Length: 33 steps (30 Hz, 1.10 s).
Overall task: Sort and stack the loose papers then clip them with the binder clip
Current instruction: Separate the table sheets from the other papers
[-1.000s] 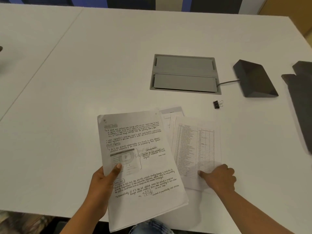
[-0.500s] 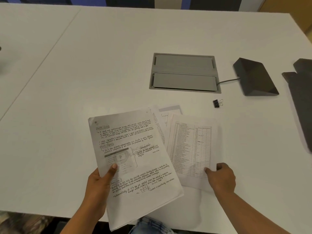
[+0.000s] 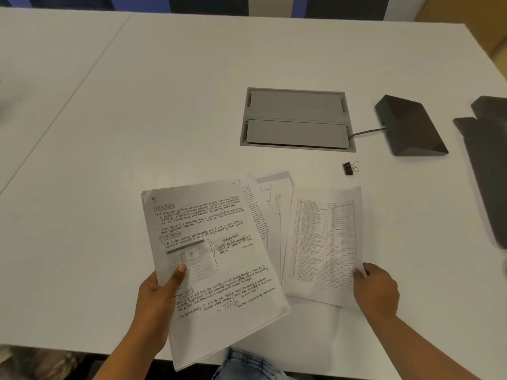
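Observation:
My left hand (image 3: 157, 300) holds a stack of handwritten note pages (image 3: 214, 259) by its left edge, thumb on top, tilted above the table's near edge. My right hand (image 3: 377, 290) grips the lower right edge of a printed table sheet (image 3: 322, 242), which is lifted off the table at that side. Between the two lie a few more loose printed sheets (image 3: 270, 212), partly hidden under both. The small black binder clip (image 3: 349, 168) lies on the table beyond the table sheet, untouched.
A grey cable hatch (image 3: 297, 119) is set into the white table (image 3: 137, 105). A dark wedge-shaped device (image 3: 408, 127) with a cable sits to its right. A dark flat object (image 3: 488, 165) lies at the right edge. A seam in the table runs along the left.
My right hand slid from the table sheet's bottom middle to its lower right edge and lifted it. The left hand's stack moved slightly left, uncovering more loose sheets.

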Each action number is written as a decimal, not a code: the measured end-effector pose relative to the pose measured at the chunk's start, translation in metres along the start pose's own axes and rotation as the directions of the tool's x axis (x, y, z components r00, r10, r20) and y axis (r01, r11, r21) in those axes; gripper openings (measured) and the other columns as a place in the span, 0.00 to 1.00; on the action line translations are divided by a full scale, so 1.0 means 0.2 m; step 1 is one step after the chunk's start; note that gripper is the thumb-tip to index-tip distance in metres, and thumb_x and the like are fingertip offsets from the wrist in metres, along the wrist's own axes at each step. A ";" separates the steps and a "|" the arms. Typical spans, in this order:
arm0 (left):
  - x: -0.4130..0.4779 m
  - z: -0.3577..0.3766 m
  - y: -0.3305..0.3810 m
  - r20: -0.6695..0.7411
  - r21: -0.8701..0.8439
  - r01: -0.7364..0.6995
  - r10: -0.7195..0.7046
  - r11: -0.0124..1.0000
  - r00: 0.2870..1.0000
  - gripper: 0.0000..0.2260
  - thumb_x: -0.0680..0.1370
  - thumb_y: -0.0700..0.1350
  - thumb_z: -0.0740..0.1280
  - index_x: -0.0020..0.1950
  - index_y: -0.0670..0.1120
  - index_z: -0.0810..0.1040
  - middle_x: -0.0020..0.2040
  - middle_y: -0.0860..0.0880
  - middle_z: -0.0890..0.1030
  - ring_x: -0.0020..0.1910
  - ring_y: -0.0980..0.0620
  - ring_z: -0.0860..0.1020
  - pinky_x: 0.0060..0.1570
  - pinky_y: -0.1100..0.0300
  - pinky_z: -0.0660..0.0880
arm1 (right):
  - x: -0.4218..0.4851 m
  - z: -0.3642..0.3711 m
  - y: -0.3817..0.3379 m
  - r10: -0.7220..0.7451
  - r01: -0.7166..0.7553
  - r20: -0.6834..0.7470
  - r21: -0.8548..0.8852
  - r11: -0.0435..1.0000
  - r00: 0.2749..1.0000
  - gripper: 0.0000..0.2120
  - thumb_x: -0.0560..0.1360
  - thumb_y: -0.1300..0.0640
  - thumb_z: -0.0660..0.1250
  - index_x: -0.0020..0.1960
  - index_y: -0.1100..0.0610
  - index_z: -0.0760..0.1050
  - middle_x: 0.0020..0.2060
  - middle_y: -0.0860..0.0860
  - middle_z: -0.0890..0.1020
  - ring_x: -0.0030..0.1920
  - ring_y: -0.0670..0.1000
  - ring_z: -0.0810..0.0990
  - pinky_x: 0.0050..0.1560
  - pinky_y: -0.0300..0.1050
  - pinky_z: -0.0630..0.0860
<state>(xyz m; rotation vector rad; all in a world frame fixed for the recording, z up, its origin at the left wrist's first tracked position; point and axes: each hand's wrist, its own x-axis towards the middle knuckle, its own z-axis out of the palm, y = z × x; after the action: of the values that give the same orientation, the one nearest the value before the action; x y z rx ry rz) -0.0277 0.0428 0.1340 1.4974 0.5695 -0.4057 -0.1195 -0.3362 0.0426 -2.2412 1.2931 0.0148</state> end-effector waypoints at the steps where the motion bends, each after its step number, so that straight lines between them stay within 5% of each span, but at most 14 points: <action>1: 0.00 0.00 0.00 -0.002 0.001 0.005 -0.005 1.000 1.000 0.10 0.78 0.45 0.68 0.59 0.45 0.81 0.49 0.41 0.88 0.44 0.39 0.86 0.41 0.48 0.82 | 0.00 0.00 0.01 0.008 -0.008 -0.007 -0.003 1.000 1.000 0.12 0.77 0.55 0.65 0.50 0.63 0.81 0.39 0.56 0.84 0.40 0.59 0.81 0.39 0.42 0.70; 9: -0.02 0.00 0.00 -0.001 0.023 -0.007 0.007 1.000 1.000 0.09 0.79 0.44 0.68 0.58 0.45 0.81 0.46 0.43 0.88 0.42 0.40 0.87 0.38 0.50 0.82 | -0.03 -0.11 -0.07 0.032 -0.034 0.014 0.267 0.963 0.999 0.07 0.76 0.60 0.68 0.48 0.63 0.81 0.40 0.57 0.82 0.41 0.58 0.79 0.43 0.45 0.73; 17: 0.00 -0.02 0.04 -0.033 0.081 -0.056 0.058 0.995 0.998 0.09 0.80 0.45 0.68 0.59 0.45 0.81 0.45 0.43 0.88 0.39 0.42 0.87 0.33 0.52 0.82 | -0.10 -0.38 -0.18 -0.005 -0.096 0.148 0.663 0.742 0.989 0.10 0.75 0.60 0.70 0.56 0.59 0.80 0.46 0.51 0.84 0.46 0.52 0.83 0.49 0.44 0.76; 22: -0.02 0.07 0.07 0.041 0.040 -0.051 0.049 0.998 0.998 0.09 0.79 0.45 0.68 0.59 0.46 0.81 0.46 0.44 0.88 0.42 0.41 0.87 0.38 0.49 0.83 | -0.23 -0.43 -0.29 -0.146 -0.079 0.266 0.682 0.727 0.953 0.06 0.73 0.62 0.72 0.49 0.60 0.82 0.42 0.53 0.88 0.42 0.52 0.87 0.37 0.37 0.81; 27: -0.06 0.17 0.11 0.110 -0.018 -0.033 0.035 0.999 0.993 0.10 0.80 0.47 0.66 0.59 0.47 0.81 0.49 0.43 0.88 0.44 0.42 0.87 0.39 0.50 0.83 | -0.37 -0.37 -0.42 -0.262 -0.054 0.330 0.707 0.705 0.907 0.05 0.74 0.62 0.71 0.49 0.61 0.82 0.42 0.53 0.88 0.43 0.55 0.87 0.42 0.44 0.81; 31: -0.10 0.25 0.14 0.155 -0.048 -0.009 0.016 0.999 0.988 0.14 0.81 0.52 0.63 0.59 0.46 0.81 0.44 0.44 0.87 0.36 0.47 0.86 0.33 0.55 0.81 | -0.41 -0.29 -0.46 -0.283 -0.013 0.403 0.593 0.805 0.870 0.12 0.73 0.48 0.72 0.54 0.50 0.77 0.49 0.46 0.85 0.50 0.51 0.84 0.53 0.51 0.80; 33: -0.11 0.28 0.14 0.132 -0.059 0.004 0.004 0.998 0.991 0.17 0.82 0.57 0.59 0.60 0.50 0.82 0.47 0.47 0.88 0.43 0.49 0.86 0.41 0.53 0.82 | -0.42 -0.28 -0.48 -0.298 -0.095 0.521 0.600 0.795 0.800 0.15 0.74 0.47 0.70 0.58 0.49 0.77 0.52 0.46 0.86 0.53 0.50 0.85 0.58 0.55 0.79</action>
<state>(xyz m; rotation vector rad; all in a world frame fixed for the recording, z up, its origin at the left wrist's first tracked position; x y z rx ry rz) -0.0244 -0.0130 0.1686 1.4029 0.4728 -0.4800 -0.1021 -0.2580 0.1562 -1.5512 0.6784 0.2197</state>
